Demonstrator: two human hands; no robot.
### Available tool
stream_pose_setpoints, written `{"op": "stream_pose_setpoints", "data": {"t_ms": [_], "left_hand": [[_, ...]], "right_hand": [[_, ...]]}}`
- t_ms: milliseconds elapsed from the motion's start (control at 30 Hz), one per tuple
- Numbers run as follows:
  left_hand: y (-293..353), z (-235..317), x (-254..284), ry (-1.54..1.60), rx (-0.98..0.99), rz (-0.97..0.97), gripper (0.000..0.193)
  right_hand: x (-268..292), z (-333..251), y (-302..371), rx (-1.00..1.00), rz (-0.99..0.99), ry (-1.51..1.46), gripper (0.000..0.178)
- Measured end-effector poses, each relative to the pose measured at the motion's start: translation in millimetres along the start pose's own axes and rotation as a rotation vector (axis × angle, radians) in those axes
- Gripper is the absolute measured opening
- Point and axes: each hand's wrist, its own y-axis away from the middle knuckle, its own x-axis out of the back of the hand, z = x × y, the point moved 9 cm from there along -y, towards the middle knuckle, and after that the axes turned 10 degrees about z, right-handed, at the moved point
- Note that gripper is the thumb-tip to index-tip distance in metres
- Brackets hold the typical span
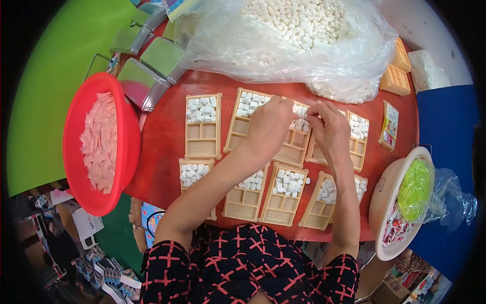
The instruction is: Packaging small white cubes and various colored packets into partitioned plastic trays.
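Small beige compartment trays (203,148) lie in two rows, their far sections filled with small white marshmallow-like pieces (201,109). Over the far row, my left hand (271,124) is closed, its fingertips at the filled end of a middle tray (292,154). My right hand (331,126) is closed in a pinch just to its right, above the same white pieces. Whatever sits between the fingers of either hand is too small or hidden to make out. The smaller sections of the trays hold nothing where they show. My forearms cover parts of the near row.
A large clear bag of white pieces (298,63) lies at the far side of the red table (162,131). A red basin (132,147) with pink packets stands left. At right are a cream basin (377,207), stacked beige trays (396,80) and a small printed pack (389,125).
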Motion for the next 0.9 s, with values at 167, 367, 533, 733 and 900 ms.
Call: {"op": "stream_pose_setpoints", "data": {"t_ms": [167, 367, 533, 733, 900], "left_hand": [[6.6, -6.4, -20.6, -0.208, 0.032, -0.167, 0.013], [1.1, 5.0, -21.1, -0.108, -0.018, -0.138, 0.009], [4.6, 1.3, -21.0, -0.058, 0.006, -0.160, 0.009], [-5.1, 2.6, -16.2, 0.192, 0.121, -0.167, 0.008], [-66.4, -8.4, 31.4, 0.314, 0.223, -0.053, 0.014]], "right_hand": [[29.8, 4.2, -34.8, -0.122, 0.125, -0.179, 0.005], [61.5, 16.1, -112.1, 0.011, 0.378, -0.106, 0.017], [79.2, 41.1, -63.4, -0.152, 0.257, 0.092, 0.014], [80.5, 114.2, 9.8, -0.387, 0.131, 0.025, 0.010], [61.8, 82.9, 20.3, -0.232, -0.008, 0.258, 0.015]]}}
